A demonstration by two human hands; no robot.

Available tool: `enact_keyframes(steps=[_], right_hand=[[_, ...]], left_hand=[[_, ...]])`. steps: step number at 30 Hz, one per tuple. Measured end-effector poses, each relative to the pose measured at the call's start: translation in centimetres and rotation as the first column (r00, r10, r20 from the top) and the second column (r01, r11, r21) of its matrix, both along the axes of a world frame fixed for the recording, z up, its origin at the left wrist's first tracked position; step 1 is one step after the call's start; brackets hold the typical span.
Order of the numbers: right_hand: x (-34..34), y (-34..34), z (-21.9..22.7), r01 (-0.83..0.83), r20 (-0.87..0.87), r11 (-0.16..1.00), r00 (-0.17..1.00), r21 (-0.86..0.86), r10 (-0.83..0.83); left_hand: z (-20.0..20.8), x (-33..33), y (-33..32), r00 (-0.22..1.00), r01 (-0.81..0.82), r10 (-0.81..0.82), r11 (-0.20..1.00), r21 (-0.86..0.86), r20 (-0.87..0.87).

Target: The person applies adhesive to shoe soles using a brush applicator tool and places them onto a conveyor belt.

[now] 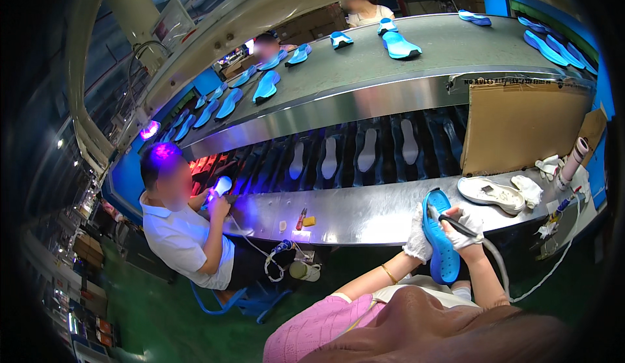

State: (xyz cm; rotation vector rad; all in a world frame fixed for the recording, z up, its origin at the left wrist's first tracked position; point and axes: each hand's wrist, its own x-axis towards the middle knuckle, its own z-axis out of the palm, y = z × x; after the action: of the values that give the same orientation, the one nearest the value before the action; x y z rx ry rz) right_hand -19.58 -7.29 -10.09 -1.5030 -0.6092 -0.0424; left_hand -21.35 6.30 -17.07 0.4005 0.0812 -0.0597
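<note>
A blue shoe sole [445,260] is held upright in front of me, its hollow inner side showing. My left hand [418,234], in a white knit glove, is closed around the sole's left edge. Gloved in white too, my right hand [466,225] grips a black pen-like tool [458,225] from which a grey hose hangs. The tool's tip reaches into the upper part of the sole; whether it touches the surface I cannot tell. Just beyond my right hand, on the metal ledge [384,203], lies a white sole-shaped tray [474,190] with small bits in it.
White cloth [528,192] and a pink-white roll [573,161] lie at the right by a cardboard sheet [521,128]. Several blue soles ride the upper conveyor belt [351,70]; grey insole shapes [367,149] line the lower one. A co-worker [189,233] sits at the left with a lit sole.
</note>
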Motion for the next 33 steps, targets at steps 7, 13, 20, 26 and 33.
enact_keyframes(steps=[7, 13, 20, 26, 33], right_hand=[[-0.7, -0.4, -0.1, 0.121, 0.164, 0.991, 0.980, -0.051, -0.111], [-1.6, -0.7, -1.5, -0.074, -0.303, 0.997, 0.950, 0.021, 0.077], [-3.3, -1.0, -1.6, -0.063, 0.094, 0.994, 0.993, -0.089, 0.071], [-2.7, -4.7, -2.0, 0.112, -0.174, 0.993, 0.978, -0.033, -0.116], [-3.3, -3.8, -1.8, -0.133, -0.247, 0.985, 0.956, 0.107, 0.156]], left_hand=[[0.5, -0.8, 1.8, 0.999, 0.035, -0.034, 0.993, 0.115, -0.014], [1.2, -0.8, 3.1, 0.990, 0.114, -0.098, 0.981, 0.159, -0.105], [2.0, -0.8, 4.1, 0.986, 0.114, -0.074, 0.951, 0.288, -0.146], [0.9, -4.4, 3.2, 0.813, 0.582, -0.583, 0.812, 0.046, 0.011], [-2.3, -1.1, 3.2, 0.954, 0.300, -0.289, 0.912, 0.280, -0.084]])
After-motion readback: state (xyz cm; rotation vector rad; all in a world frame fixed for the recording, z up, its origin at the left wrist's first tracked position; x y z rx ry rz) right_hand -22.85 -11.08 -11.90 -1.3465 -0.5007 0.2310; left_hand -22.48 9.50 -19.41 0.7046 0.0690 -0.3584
